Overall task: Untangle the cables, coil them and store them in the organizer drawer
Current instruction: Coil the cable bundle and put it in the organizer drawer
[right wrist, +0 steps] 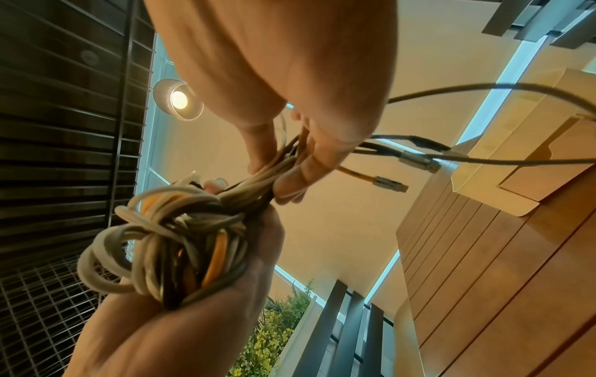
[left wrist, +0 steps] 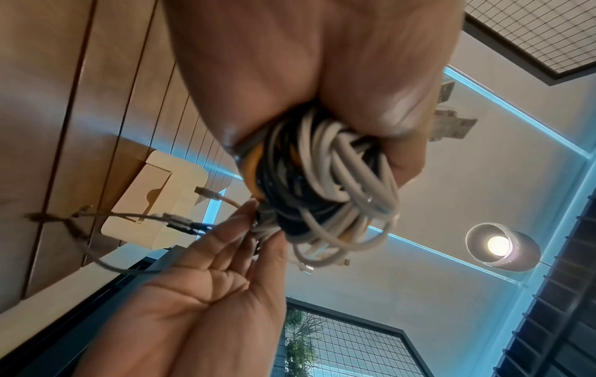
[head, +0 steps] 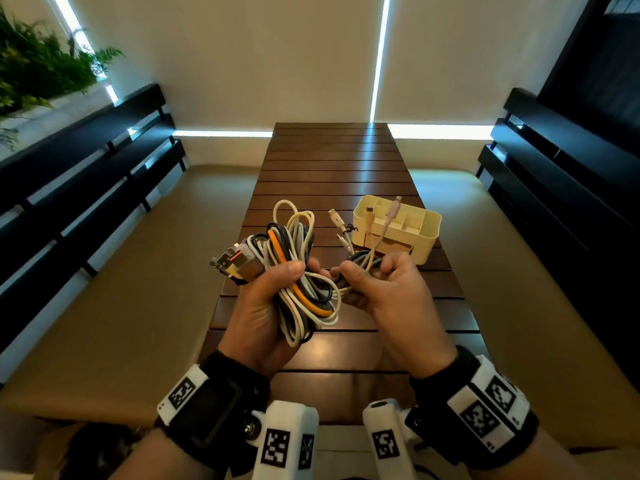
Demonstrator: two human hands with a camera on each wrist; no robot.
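Dark slatted table (head: 332, 174) runs ahead of me, with the cream organizer (head: 408, 237) standing on its right side. I note the cable bundle (head: 298, 268) is a tangled knot of white, grey, black and one orange lead, with USB plugs jutting out at its left. My left hand (head: 266, 306) is clenched around the bundle, raised above the table. My right hand (head: 388, 289) pinches several strands trailing from its right side, their connector ends standing up before the organizer.
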